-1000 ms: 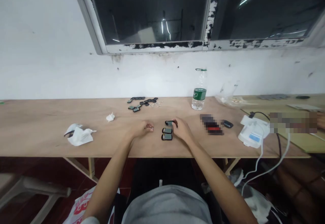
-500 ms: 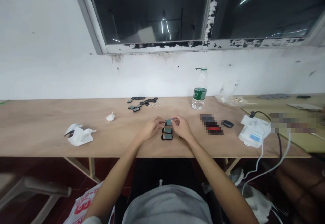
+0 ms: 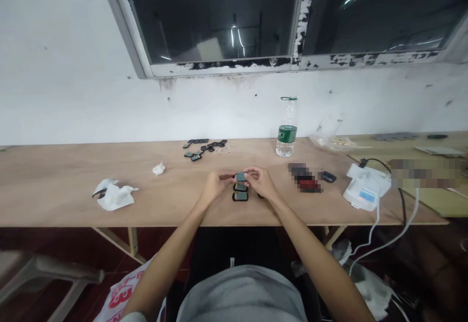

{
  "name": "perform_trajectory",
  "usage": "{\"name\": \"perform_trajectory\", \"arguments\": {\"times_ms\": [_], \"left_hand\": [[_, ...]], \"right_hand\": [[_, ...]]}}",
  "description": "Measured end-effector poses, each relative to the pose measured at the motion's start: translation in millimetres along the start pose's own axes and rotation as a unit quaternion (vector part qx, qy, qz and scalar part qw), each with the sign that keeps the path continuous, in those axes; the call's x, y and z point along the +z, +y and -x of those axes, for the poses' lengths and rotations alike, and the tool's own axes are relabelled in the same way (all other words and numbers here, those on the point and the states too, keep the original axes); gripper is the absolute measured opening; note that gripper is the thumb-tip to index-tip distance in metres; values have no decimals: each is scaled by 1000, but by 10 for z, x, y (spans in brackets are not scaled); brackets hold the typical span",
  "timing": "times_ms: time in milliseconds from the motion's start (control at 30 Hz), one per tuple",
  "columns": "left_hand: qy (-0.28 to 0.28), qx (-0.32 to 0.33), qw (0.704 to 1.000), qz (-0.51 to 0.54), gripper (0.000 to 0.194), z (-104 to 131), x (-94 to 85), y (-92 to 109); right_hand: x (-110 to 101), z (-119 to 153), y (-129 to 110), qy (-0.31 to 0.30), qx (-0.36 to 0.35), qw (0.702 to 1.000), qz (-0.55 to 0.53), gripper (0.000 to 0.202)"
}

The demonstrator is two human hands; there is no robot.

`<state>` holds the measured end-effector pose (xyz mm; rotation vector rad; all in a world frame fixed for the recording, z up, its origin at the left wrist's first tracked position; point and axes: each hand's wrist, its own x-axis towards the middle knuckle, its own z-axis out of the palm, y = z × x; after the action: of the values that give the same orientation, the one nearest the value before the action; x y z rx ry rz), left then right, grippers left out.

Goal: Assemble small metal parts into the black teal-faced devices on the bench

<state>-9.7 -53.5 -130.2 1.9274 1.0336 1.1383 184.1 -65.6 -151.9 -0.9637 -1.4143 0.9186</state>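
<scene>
Pinching a small grey-faced piece by its left end with the left hand and by its right end with the right hand, thumbs and fingers closed toward each other across it. Cannot tell about any contact between its underside and the wooden table. Taking that piece as the clock's centre: at 6 o'clock, just beside it, a middle piece and then a near piece, both dark-rimmed and lying in line toward the table's front edge. At 10 o'clock, a loose group of dark pieces; at 11, beside that group, some tiny white bits. At 9, well apart, a crumpled tissue. Upright at 2 o'clock, a water bottle with a green label. At 3, a dark oval object; farther out, toward 3 to 4, a white box with cables.
</scene>
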Motion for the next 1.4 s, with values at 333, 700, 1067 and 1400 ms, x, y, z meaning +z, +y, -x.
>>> {"name": "perform_trajectory", "arguments": {"times_ms": [333, 700, 1067, 1400], "left_hand": [[-3, -29, 998, 64, 29, -8, -5, -73], [5, 125, 983, -134, 29, 25, 62, -9], [30, 100, 982, -157, 11, 14, 48, -98], [-37, 80, 975, -205, 25, 28, 85, -208]], "right_hand": [[5, 5, 5, -20, -3, 1000, -3, 24], [10, 9, 22, -34, 10, 999, -1, 25], [-6, 24, 80, -39, -99, 976, 189, 21], [-72, 24, 80, -10, -78, 918, 390, 17]]}}
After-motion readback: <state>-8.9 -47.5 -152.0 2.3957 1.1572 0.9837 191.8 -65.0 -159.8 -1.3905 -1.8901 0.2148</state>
